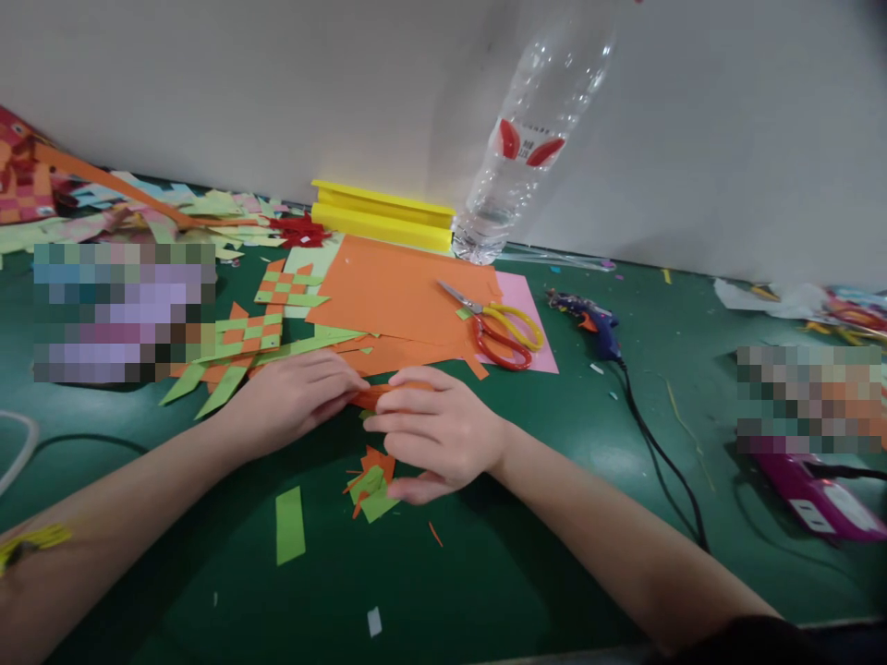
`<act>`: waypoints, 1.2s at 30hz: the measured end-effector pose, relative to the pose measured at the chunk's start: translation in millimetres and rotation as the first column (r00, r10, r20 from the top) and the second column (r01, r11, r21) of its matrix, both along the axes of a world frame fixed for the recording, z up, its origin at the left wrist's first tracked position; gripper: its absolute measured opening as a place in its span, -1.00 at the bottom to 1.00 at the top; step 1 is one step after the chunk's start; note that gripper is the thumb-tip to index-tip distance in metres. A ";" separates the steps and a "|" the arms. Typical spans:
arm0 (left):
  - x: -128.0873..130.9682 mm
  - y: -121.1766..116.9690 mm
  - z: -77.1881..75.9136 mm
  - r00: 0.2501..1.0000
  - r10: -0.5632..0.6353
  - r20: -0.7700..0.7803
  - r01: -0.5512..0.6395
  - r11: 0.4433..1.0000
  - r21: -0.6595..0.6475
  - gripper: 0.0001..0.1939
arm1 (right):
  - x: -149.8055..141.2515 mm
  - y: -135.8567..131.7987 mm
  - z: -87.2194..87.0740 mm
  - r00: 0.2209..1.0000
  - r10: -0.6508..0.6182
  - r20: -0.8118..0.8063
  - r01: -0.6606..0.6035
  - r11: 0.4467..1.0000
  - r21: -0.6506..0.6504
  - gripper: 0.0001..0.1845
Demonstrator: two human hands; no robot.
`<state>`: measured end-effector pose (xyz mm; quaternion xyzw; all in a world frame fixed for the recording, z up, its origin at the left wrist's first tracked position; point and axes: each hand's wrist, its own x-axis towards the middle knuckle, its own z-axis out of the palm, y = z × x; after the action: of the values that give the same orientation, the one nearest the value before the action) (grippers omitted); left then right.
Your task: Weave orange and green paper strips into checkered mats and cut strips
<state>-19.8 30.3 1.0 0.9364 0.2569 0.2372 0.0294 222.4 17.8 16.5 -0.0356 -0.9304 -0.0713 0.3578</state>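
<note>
Between my two hands lies a narrow piece of folded orange paper (370,395), partly covered by fingers. My left hand (297,402) is closed, its fingertips pinching the left end. With fingers bent, my right hand (443,434) grips the right part; its thumb sits lower, near the scraps. Below are green and orange paper scraps (374,494) and a green paper rectangle (289,525). Just behind are orange sheets (388,286) with red-and-yellow-handled scissors (495,328) on top. Woven green-and-orange paper fish (253,334) lie beyond my left hand.
A clear plastic bottle (527,139) leans against the wall beside a yellow folded strip (381,214). A blue glue gun (589,319) with a black cord lies at right, a magenta power strip (818,489) farther right. Paper strips (145,208) pile up at back left. Two areas are pixelated.
</note>
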 end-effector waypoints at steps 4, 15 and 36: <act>-1.5 0.4 -1.4 1.000 0.006 -0.004 -0.006 1.000 0.011 -0.76 | -1.9 1.0 -4.2 0.991 -0.051 0.124 0.059 0.996 -0.062 -0.55; 0.5 0.4 -0.5 1.000 -0.005 -0.022 0.006 0.999 0.033 -0.76 | -1.0 2.0 0.4 0.996 0.020 0.084 0.001 0.972 -0.236 -0.49; -0.2 -2.0 -1.3 0.999 -0.015 -0.039 0.018 0.998 0.055 -0.79 | 30.5 34.4 -8.4 0.858 -0.473 -0.202 0.241 0.717 -0.654 -0.85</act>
<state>-20.0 28.3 -0.3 0.9434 0.2431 0.2257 0.0007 252.9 52.2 8.1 -0.3428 -0.7968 0.1698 0.4678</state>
